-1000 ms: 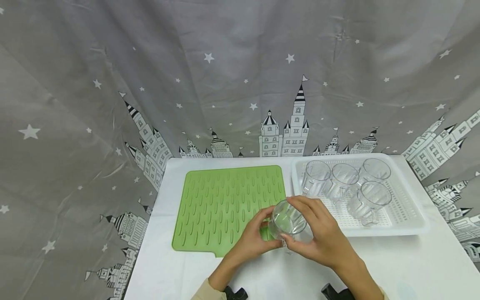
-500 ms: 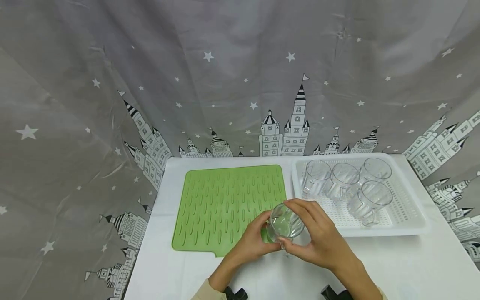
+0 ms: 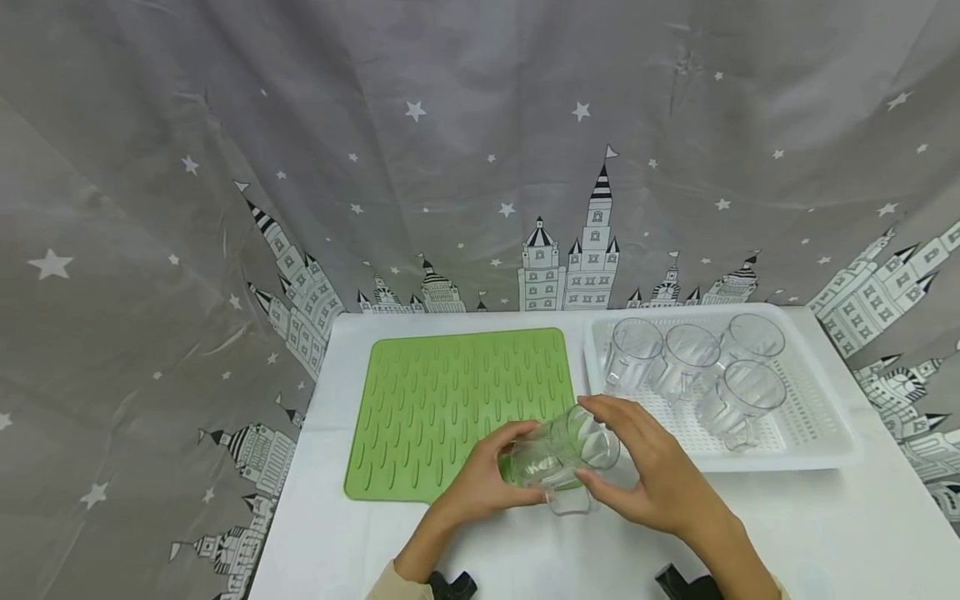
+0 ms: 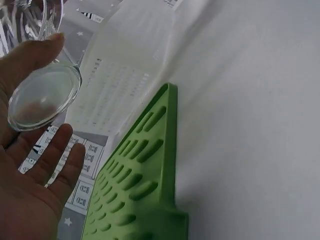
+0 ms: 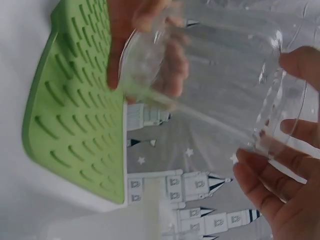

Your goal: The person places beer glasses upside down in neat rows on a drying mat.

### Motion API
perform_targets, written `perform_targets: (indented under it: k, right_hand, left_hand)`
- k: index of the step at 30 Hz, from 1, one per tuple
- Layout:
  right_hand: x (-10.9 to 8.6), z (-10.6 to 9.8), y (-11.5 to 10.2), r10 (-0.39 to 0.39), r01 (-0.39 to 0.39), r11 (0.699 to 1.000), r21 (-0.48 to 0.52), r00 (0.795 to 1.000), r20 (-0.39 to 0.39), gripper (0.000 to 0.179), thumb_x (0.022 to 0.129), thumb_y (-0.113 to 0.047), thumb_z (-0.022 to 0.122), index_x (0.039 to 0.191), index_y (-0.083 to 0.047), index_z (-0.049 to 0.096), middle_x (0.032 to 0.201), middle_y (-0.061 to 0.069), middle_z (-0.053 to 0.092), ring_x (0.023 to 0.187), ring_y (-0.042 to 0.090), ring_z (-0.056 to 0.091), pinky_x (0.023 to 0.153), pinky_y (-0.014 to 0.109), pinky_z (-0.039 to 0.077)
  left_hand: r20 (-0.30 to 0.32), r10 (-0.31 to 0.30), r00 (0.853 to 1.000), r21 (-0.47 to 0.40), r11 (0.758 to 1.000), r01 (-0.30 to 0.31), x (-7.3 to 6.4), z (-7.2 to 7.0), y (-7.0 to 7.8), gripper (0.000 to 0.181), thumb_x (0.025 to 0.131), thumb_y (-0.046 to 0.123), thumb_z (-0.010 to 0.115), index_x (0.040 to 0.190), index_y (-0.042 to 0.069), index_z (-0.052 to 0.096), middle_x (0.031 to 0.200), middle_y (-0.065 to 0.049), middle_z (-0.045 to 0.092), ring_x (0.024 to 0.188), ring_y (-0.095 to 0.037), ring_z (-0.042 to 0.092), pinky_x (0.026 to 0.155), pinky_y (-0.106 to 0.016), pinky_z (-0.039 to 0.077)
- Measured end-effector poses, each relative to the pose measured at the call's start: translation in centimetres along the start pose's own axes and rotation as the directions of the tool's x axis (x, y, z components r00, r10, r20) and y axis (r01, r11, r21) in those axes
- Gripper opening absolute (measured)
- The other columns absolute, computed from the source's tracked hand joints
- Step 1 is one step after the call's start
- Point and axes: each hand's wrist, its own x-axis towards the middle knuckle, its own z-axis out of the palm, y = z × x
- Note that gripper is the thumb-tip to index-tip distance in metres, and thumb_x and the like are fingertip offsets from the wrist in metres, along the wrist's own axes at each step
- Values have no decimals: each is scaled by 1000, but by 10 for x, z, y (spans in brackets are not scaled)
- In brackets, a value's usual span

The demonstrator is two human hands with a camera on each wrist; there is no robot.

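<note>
A clear glass mug (image 3: 555, 454) is held tilted on its side above the front right corner of the green ridged mat (image 3: 450, 400). Its base points left, its mouth points right, and its handle hangs toward the person. My left hand (image 3: 487, 477) grips the mug near its base; in the left wrist view the thumb lies along the glass (image 4: 45, 95) and the other fingers are spread. At the rim end, my right hand (image 3: 652, 475) holds the mug between thumb and fingers, as the right wrist view shows around the glass (image 5: 225, 75).
A white perforated tray (image 3: 821, 457) stands right of the mat, with several clear mugs (image 3: 750, 392) upright in its left and middle part. White cloth (image 3: 750, 517) covers the table. Behind hangs a grey curtain (image 3: 450, 125) with stars and castles.
The mug has turned from nearly upright to lying sideways, its base swinging left. My left hand has shifted slightly left with it, and the right hand slightly right.
</note>
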Motion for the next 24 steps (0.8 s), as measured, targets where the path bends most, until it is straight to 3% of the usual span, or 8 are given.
perform_targets:
  k: [7, 13, 17, 24]
  right_hand:
    - [-12, -3, 10, 62, -67, 996, 52, 993, 96, 94, 82, -22, 90, 163, -11, 44, 143, -1, 64, 114, 15, 68, 100, 27, 57]
    - [-25, -1, 15, 226, -232, 973, -1, 950, 213, 99, 86, -33, 90, 168, -23, 36, 143, -9, 63, 121, 14, 70, 100, 40, 62]
    - [-32, 6, 17, 267, -271, 962, -20, 930, 253, 98, 88, -37, 89, 168, -27, 34, 142, -14, 62, 125, 14, 69, 104, 40, 61]
    - [-34, 11, 18, 237, -232, 972, -49, 949, 210, 91, 89, -33, 88, 166, -26, 40, 140, -16, 65, 121, 10, 69, 100, 42, 62]
  left_hand:
    - [20, 4, 1000, -64, 998, -3, -10, -17, -5, 87, 72, 19, 100, 149, 30, 61, 146, 2, 68, 128, -13, 63, 110, -32, 54]
    - [-1, 89, 996, -87, 992, -89, -12, -28, -2, 81, 76, 17, 97, 148, 16, 61, 143, -8, 69, 126, -18, 66, 112, -35, 55]
    - [-37, 149, 988, -86, 985, -152, -9, -32, 5, 78, 76, 14, 95, 146, 14, 61, 139, -12, 69, 124, -21, 68, 111, -36, 57]
    - [-80, 190, 979, -70, 978, -195, -4, -32, 12, 81, 73, 13, 97, 146, 18, 61, 136, -10, 69, 123, -14, 66, 107, -37, 58]
